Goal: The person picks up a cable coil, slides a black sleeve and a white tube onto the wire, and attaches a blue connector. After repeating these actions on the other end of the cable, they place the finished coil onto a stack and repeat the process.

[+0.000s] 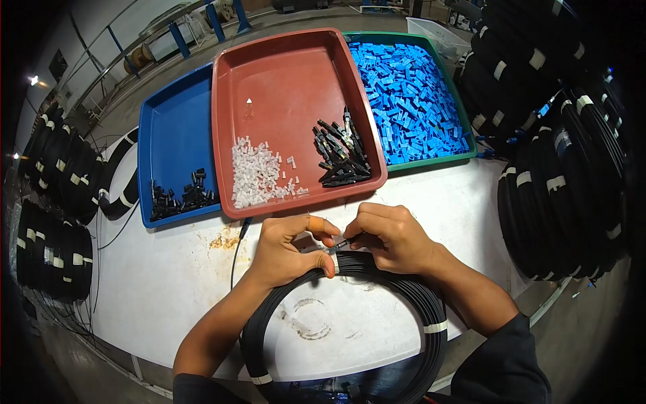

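The connector [342,243] is at the far edge of the black cable coil [433,303]. There, the right hand [391,236] pinches the connector; the left hand [282,250] curls around its free end, grip not discernible. Pinch the body only, keep both hands aligned, avoid sharp bends, and let the table [182,289] beneath the coil take its weight.

Factory-type workshop indicated: black cable coils [568,202] stacked at both sides, small parts [412,101] held in trays [289,81], blue posts [179,40] seen behind.
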Tool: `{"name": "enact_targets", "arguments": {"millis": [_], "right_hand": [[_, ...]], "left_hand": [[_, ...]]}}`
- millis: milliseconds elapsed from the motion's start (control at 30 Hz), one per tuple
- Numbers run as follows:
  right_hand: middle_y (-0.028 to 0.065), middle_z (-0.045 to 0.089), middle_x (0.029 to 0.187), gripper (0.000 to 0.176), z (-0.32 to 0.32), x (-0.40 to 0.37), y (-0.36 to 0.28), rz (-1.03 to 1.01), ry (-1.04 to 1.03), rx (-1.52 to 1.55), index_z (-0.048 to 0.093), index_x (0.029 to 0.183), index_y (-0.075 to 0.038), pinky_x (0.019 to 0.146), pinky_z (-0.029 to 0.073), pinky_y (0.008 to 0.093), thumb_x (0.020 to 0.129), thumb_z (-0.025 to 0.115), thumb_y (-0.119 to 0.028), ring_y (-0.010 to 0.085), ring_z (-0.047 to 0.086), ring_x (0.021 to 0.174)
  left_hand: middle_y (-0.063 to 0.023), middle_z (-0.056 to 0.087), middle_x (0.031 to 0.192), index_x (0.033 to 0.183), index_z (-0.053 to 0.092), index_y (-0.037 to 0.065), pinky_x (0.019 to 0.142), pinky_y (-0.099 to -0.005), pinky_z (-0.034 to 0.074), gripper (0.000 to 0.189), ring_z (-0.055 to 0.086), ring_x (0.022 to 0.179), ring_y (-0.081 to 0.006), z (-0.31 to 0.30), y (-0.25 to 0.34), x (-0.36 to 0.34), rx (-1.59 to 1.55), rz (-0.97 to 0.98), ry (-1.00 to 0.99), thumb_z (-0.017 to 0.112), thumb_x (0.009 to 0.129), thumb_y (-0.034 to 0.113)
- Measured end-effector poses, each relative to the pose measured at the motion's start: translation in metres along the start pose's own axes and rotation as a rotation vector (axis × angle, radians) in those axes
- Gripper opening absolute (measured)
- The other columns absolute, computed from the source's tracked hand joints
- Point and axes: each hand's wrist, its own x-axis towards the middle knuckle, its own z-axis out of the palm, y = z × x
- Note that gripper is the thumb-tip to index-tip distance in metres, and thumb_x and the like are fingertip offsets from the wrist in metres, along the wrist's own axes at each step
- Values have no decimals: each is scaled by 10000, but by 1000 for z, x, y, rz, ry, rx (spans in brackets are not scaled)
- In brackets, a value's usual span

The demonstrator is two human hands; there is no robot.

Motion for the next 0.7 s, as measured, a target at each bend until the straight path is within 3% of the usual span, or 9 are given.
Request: {"name": "enact_targets", "arguments": {"millis": [700], "right_hand": [[88,628,834,220,2,-2,-1,21,-21,-4,647,909,-57,624,535,406,731,734,39,312,663,725]], "left_hand": [[-79,758,879,985,756,-26,637,-224,567,445,713,779,-114,1,-1,0,-7,-19,20,953,593,48]]}}
